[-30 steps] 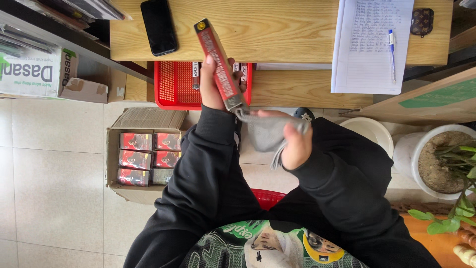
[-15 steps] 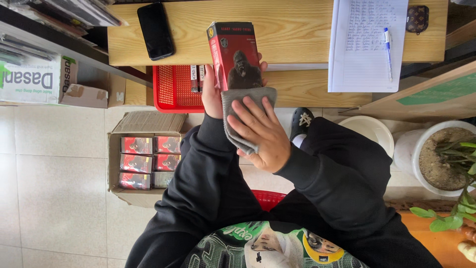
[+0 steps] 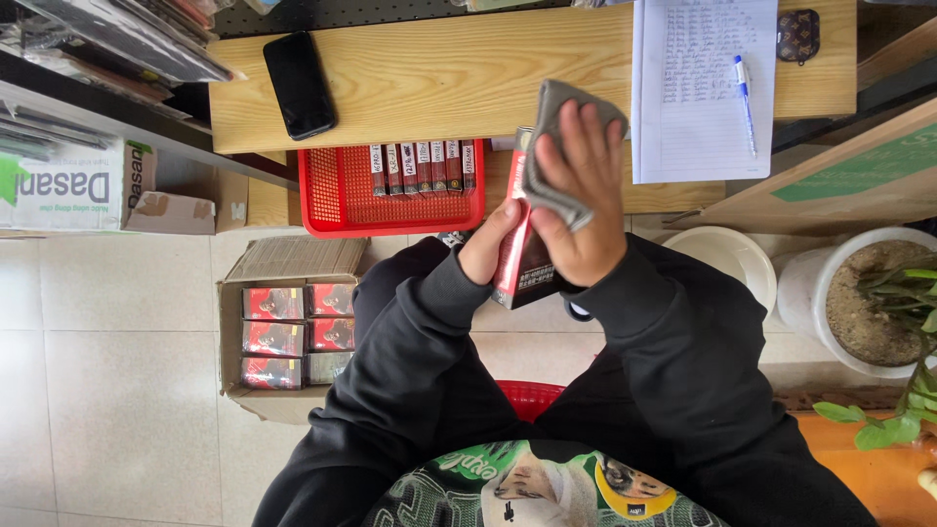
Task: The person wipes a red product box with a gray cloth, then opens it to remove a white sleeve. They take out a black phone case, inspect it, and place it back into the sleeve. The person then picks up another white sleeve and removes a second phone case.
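Grey cloth [image 3: 566,146], soft and limp, is pressed by the right hand [image 3: 576,210] against a red-and-black box [image 3: 522,259] gripped at its lower left edge by the left hand [image 3: 488,239], just near of the wooden worktop [image 3: 439,78]. Light, stiff, probably glossy and slippery, the box is best held by its edges.

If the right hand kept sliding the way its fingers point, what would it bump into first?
Probably the wooden shelf: the right hand, pressing a grey cloth on the red box, points there, though depth is unclear.

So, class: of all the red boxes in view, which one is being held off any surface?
The red box gripped by the left hand, with the right hand pressing a grey cloth on it; the others sit in the carton or red basket.
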